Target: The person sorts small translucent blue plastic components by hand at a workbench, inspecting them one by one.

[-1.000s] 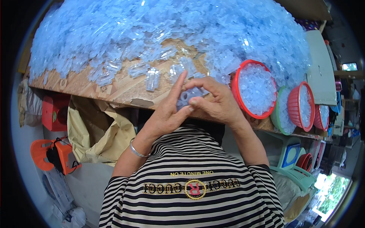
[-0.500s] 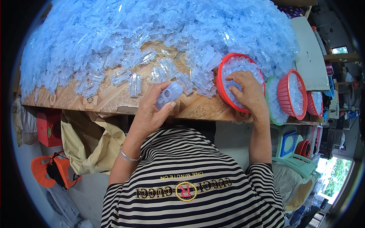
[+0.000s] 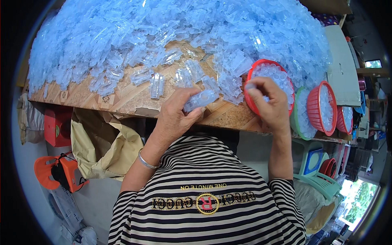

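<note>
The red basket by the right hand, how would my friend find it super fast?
Find the table heaped with clear plastic pieces, then follow its near edge rightward to a row of baskets. Your red basket is the leftmost, and the only one with the right hand over it.

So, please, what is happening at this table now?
A person's left grip holds clear plastic work by the table's near edge. The right grip is at a red basket of small round translucent pieces; whether it holds one is unclear. A big heap of clear pieces covers much of the table.
</note>
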A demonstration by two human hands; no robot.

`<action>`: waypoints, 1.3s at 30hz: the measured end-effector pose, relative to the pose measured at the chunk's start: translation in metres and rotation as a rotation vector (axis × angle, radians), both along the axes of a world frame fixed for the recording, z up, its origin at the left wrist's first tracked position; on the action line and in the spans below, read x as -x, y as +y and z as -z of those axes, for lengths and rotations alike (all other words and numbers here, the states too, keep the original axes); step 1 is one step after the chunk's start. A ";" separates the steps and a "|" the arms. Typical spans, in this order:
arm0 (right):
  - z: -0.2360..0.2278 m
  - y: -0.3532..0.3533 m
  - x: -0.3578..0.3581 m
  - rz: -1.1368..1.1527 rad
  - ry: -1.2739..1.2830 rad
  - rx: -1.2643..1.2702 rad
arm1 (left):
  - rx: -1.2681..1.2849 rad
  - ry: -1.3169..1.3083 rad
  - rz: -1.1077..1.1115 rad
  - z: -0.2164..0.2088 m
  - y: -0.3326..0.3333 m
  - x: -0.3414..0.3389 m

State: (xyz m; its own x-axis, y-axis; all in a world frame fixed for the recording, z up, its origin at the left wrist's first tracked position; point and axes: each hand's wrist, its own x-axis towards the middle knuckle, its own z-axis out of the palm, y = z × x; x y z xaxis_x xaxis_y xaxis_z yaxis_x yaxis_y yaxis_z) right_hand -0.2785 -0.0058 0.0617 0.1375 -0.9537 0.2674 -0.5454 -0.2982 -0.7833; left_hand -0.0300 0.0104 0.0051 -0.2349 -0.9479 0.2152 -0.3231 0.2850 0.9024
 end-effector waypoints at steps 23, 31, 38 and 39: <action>0.032 0.002 -0.066 -0.376 -0.959 -0.861 | 0.359 -0.211 0.003 -0.010 0.008 0.001; 0.053 0.010 -0.068 -0.315 -1.054 -0.830 | 0.395 -0.229 -0.007 -0.004 0.009 0.003; 0.060 0.010 -0.073 -0.296 -1.031 -0.774 | 0.395 -0.240 -0.006 -0.002 0.010 0.000; 0.059 0.010 -0.074 -0.300 -1.033 -0.776 | 0.394 -0.243 -0.009 -0.002 0.010 -0.001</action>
State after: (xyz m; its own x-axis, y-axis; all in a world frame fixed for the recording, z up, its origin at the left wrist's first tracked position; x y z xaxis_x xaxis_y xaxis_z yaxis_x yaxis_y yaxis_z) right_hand -0.2042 0.0045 0.0028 0.4327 -0.8740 -0.2212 0.4081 0.4087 -0.8164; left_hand -0.0293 0.0209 0.0072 -0.3149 -0.8072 0.4993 -0.5162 0.5871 0.6235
